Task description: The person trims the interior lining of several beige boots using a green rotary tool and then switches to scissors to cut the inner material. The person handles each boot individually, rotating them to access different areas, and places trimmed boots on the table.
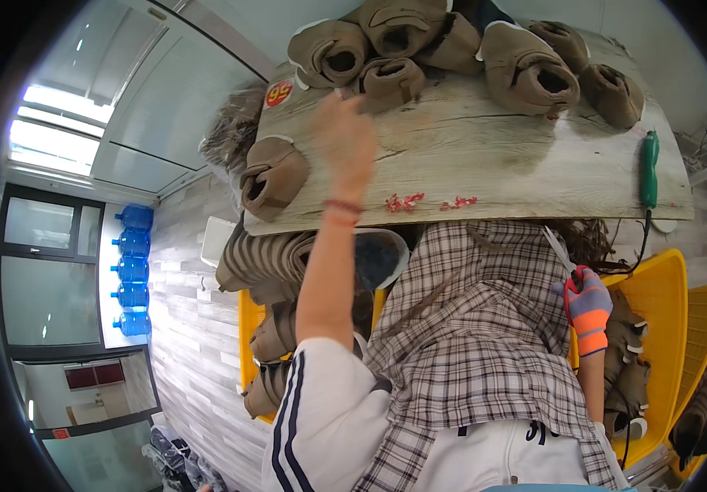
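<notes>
My bare left hand (345, 143) reaches across the wooden tabletop (468, 164) toward several brown shoe uppers; its fingers are smeared by motion, so whether they hold anything is unclear. Closest to its fingers is a brown shoe upper (388, 85) at the table's far side. Another upper (275, 179) lies on the left end of the tabletop. In a grey and orange glove, my right hand (589, 307) is closed around a pair of scissors (559, 249) beside my plaid apron (484, 344). The blades point up toward the table's near edge.
Small red and white scraps (403, 202) lie near the table's front edge. A green-handled corded tool (650, 170) rests at the right. Yellow crates (673, 320) holding brown uppers flank my lap. Striped brown pieces (265, 261) are stacked left. Blue water jugs (132, 269) stand by the wall.
</notes>
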The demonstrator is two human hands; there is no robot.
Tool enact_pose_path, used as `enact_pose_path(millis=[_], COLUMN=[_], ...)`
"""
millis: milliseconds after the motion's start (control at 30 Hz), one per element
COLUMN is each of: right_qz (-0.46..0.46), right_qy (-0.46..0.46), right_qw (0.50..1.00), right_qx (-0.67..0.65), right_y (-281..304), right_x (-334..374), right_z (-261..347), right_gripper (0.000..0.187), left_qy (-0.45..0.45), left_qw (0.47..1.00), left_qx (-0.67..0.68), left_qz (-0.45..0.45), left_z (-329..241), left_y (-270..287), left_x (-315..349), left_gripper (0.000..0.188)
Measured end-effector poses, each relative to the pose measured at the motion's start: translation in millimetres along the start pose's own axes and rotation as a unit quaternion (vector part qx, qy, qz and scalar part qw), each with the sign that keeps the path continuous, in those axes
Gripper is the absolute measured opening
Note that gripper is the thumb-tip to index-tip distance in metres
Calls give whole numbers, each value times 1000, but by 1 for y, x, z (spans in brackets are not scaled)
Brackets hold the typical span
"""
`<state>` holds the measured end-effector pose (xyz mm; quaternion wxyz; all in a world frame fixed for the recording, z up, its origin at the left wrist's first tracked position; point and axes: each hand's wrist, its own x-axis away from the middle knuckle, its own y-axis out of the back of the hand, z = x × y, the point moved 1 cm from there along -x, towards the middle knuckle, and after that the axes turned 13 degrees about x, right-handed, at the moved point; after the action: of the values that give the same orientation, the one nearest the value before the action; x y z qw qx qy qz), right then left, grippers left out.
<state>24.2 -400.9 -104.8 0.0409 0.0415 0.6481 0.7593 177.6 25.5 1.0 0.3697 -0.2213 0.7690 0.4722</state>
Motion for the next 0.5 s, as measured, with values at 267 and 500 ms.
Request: enact_pose_path(millis=[267, 500], right_qz=[-33, -92], right_qy=[76, 189], right_qw=[996, 974], right_qx=[-19, -86], right_y=[-4, 72], right_x=[-12, -16], right_z=[24, 67], right_gripper=[32, 34], left_qy=[244, 467], left_qw=[949, 692], left_qx=[-191, 543], left_qz=[54, -92], left_z=[124, 20], left_y=[147, 185], left_x=[102, 63], left_gripper=[42, 41])
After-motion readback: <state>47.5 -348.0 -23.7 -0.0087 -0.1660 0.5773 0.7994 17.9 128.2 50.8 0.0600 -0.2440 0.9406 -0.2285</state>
